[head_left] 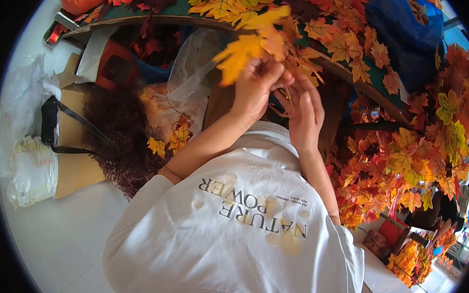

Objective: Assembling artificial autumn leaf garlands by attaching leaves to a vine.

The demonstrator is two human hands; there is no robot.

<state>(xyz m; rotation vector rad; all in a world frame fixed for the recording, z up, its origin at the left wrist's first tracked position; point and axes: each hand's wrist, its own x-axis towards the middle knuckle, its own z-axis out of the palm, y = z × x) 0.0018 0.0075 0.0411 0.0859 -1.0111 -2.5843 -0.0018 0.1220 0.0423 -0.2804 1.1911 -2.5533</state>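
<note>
In front of my chest, close to the table's edge, both hands work at a spray of yellow-orange artificial maple leaves [243, 49]. My left hand [254, 92] is closed, thumb and fingers pinched at the base of the leaves. Beside it my right hand [306, 114] has its fingers curled in around a thin stem [287, 90] that runs between the two hands. The fingertips partly cover the point where the leaves join.
Loose leaves [330, 35] cover the green tabletop [167, 9]. Dense orange and red foliage [388, 154] rises at the right, below a blue bag [394, 38]. To the left are a cardboard box [74, 164], a dark curly bundle [113, 124] and clear plastic bags [32, 162].
</note>
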